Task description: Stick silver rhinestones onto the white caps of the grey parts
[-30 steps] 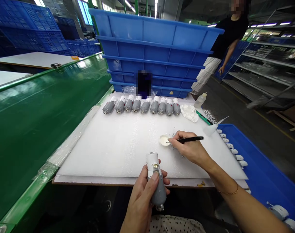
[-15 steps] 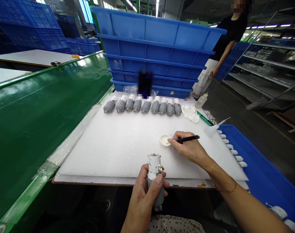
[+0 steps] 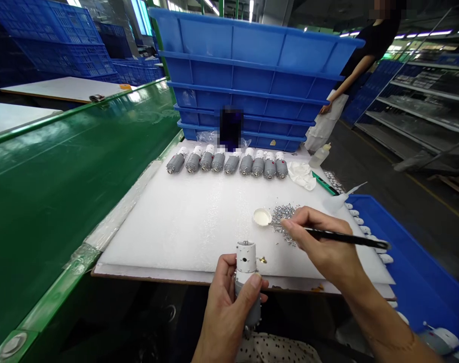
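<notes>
My left hand (image 3: 229,307) grips a small grey motor with a white cap (image 3: 246,275), held upright at the near edge of the white foam board (image 3: 199,222). A tiny gold part (image 3: 263,260) sits beside the cap. My right hand (image 3: 323,247) pinches a thin black brush (image 3: 344,238), its tip pointing at a small white dish of grease (image 3: 261,217). A scatter of tiny silver parts (image 3: 284,217) lies under the brush tip. Several finished grey motors (image 3: 229,162) lie in a row at the far edge of the board.
Stacked blue bins (image 3: 252,75) stand behind the board. A green conveyor (image 3: 63,166) runs along the left. A blue tray (image 3: 414,272) with white-capped parts sits at the right. A white cloth (image 3: 303,175) and a small bottle (image 3: 320,155) lie at the far right. A person (image 3: 350,80) stands by the shelves.
My right hand has drawn back from the grease dish toward me, uncovering the silver parts. My left hand has turned the motor more upright. The person behind has stepped nearer the bins.
</notes>
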`<state>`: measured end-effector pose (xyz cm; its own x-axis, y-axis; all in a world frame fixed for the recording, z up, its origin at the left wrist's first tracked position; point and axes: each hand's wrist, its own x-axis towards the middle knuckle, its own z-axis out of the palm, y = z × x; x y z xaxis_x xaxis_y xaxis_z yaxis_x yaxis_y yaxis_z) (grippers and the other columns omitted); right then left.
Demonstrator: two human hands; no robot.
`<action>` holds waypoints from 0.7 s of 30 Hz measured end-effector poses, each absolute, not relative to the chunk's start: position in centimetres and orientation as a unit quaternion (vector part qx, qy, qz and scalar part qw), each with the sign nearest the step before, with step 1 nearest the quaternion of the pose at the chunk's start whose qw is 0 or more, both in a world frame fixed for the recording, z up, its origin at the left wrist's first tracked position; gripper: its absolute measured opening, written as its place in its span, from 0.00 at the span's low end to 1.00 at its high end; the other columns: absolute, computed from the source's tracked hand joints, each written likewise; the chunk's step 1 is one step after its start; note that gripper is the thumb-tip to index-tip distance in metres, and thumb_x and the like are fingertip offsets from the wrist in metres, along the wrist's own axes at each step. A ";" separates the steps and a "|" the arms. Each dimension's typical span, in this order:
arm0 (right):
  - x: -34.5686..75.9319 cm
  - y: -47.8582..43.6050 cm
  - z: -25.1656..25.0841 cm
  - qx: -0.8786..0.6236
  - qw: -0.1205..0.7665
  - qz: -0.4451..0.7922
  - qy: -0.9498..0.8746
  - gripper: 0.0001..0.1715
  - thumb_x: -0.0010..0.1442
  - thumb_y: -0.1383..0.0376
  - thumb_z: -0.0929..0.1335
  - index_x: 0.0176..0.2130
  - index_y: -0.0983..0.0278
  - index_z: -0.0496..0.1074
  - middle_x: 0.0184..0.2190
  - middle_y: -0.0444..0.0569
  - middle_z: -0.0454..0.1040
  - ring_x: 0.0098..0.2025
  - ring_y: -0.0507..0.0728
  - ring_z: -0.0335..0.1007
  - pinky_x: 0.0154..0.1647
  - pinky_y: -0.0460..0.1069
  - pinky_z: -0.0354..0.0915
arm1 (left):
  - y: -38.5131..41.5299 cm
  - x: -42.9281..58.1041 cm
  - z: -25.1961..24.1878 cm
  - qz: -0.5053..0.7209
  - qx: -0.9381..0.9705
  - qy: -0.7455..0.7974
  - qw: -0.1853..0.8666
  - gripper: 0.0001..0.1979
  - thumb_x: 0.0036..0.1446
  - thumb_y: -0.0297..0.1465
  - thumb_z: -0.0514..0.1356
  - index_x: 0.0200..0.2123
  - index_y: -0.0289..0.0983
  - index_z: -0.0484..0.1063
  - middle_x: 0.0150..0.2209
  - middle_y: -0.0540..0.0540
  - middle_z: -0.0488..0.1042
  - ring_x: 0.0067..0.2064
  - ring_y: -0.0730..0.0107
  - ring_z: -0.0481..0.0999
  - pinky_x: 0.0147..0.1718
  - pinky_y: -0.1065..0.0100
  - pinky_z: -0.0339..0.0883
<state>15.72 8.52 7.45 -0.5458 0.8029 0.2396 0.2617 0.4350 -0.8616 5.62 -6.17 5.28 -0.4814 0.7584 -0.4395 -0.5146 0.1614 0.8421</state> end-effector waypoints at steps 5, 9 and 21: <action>16.1 5.2 7.5 -0.292 0.343 0.512 -0.731 0.17 0.63 0.60 0.69 0.25 0.63 0.66 0.20 0.41 0.61 0.22 0.49 0.54 0.22 0.46 0.53 | -6.1 5.8 5.4 0.643 0.105 0.584 0.484 0.18 0.54 0.39 0.67 0.44 0.38 0.69 0.35 0.44 0.78 0.29 0.69 0.73 0.25 0.71 0.63; 15.9 4.2 6.6 -0.288 0.367 0.516 -0.719 0.17 0.64 0.61 0.68 0.25 0.63 0.65 0.21 0.40 0.62 0.23 0.49 0.56 0.22 0.46 0.53 | -6.1 5.7 5.5 0.637 0.115 0.585 0.490 0.16 0.55 0.38 0.67 0.44 0.38 0.69 0.32 0.46 0.77 0.30 0.70 0.72 0.27 0.70 0.64; 15.7 3.9 6.2 -0.291 0.376 0.515 -0.713 0.16 0.64 0.63 0.68 0.25 0.63 0.65 0.21 0.41 0.62 0.23 0.50 0.57 0.23 0.46 0.56 | -6.1 5.9 5.3 0.642 0.119 0.588 0.476 0.16 0.54 0.38 0.68 0.42 0.39 0.71 0.30 0.47 0.77 0.28 0.71 0.71 0.27 0.72 0.63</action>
